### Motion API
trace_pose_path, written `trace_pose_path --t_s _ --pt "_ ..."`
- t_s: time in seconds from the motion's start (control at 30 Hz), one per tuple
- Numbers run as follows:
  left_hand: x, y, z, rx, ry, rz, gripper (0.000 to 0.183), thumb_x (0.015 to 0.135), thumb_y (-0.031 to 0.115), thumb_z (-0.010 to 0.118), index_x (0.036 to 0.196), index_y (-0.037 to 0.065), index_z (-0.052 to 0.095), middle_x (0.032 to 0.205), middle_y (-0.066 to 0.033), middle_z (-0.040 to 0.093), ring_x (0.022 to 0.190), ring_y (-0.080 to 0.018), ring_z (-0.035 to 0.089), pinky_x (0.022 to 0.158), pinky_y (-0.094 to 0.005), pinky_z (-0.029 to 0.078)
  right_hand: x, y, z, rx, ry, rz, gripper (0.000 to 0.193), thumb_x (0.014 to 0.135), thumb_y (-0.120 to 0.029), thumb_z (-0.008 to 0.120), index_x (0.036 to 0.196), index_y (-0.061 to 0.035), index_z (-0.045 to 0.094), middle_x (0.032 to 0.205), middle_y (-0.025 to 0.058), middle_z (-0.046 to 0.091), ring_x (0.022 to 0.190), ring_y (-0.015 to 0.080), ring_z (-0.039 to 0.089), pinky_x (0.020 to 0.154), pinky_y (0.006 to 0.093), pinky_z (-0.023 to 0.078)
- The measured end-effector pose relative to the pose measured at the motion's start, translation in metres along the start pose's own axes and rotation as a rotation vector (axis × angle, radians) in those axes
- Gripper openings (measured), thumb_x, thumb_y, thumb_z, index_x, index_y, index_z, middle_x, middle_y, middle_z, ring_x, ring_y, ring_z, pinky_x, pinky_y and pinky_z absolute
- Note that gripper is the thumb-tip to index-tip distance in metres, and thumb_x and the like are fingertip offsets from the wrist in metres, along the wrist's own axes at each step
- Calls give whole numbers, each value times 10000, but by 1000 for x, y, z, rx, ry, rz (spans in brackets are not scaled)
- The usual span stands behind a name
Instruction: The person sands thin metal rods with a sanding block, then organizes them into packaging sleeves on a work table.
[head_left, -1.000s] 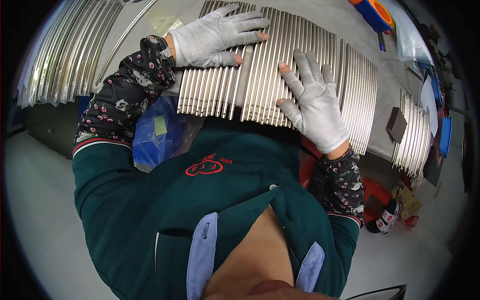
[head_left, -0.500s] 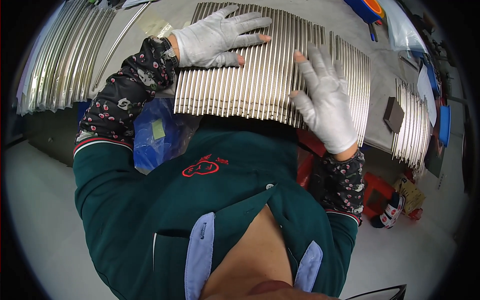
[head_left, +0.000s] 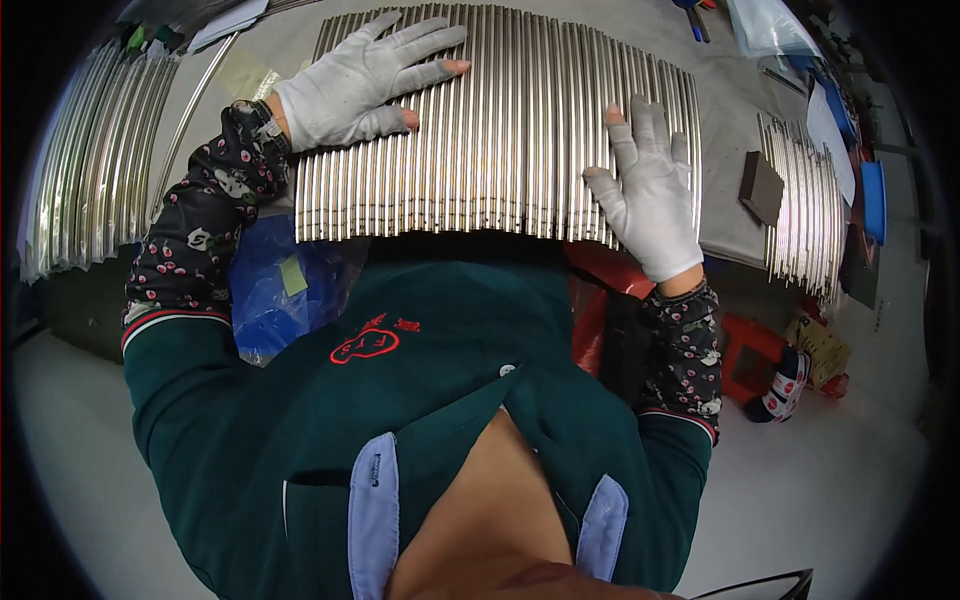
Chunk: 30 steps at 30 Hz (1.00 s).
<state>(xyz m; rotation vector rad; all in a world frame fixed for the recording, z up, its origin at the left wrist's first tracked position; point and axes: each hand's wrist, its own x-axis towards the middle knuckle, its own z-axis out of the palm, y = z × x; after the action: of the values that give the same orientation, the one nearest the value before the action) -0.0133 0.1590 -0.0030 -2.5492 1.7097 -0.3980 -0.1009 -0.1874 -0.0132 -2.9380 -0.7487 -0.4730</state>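
Note:
A wide row of slim, shiny metal tubes (head_left: 500,130) lies side by side on the table in front of me, their near ends at the table's front edge. My left hand (head_left: 365,85), in a white glove with bare thumb and forefinger tips, lies flat across the left part of the row with fingers spread. Over the right end of the row is my right hand (head_left: 652,190), gloved the same way. Its fingers point away from me, the thumb apart. Neither hand grips a tube; both palms face down.
Plastic-wrapped tubes (head_left: 100,150) lie at the far left, with a single rod (head_left: 197,125) beside them. To the right are a dark brown block (head_left: 761,187) and another batch of thin tubes (head_left: 805,215). A blue plastic bag (head_left: 275,290) hangs below the table edge.
The whole view has shifted, so the row sits farther left. My right hand has moved right along the tubes, to their right end. A narrow gap there looks closed. My left hand keeps its place.

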Motion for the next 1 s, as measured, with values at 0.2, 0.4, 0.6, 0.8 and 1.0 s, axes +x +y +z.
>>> trace_pose_path --t_s 0.2,0.4,0.6,0.8,1.0 --pt "4 0 0 12 -39 -23 725 957 642 219 1532 202 227 1563 -174 235 1433 -371 247 1138 -543 204 4 -4 -6 84 14 -32 631 858 -434 611 1334 -34 503 1378 223 440 1320 395 373 1074 562 282" --pt "10 4 -2 22 -104 -66 744 942 660 223 1523 196 254 1556 -155 260 1438 -358 241 1150 -556 178 -29 60 -21 55 62 234 669 932 -515 499 1398 -38 447 1394 254 444 1277 404 431 1079 549 294" --pt "16 5 -1 -2 -100 -72 727 942 654 239 1518 212 274 1558 -133 265 1435 -352 252 1144 -554 190 -54 79 0 79 0 267 720 933 -519 492 1435 -15 383 1438 298 368 1323 444 370 1115 552 247" --pt "15 5 0 -56 -67 -64 704 957 633 243 1529 221 245 1569 -134 242 1444 -348 238 1130 -554 201 -34 49 -4 88 9 112 689 897 -468 565 1402 -21 421 1423 270 373 1314 447 371 1109 566 258" --pt "17 9 -1 -26 -103 -85 709 962 625 243 1539 215 205 1570 -154 233 1449 -357 220 1145 -563 162 -33 44 -4 92 22 60 661 894 -453 571 1397 -47 435 1443 240 365 1353 439 333 1115 556 263"
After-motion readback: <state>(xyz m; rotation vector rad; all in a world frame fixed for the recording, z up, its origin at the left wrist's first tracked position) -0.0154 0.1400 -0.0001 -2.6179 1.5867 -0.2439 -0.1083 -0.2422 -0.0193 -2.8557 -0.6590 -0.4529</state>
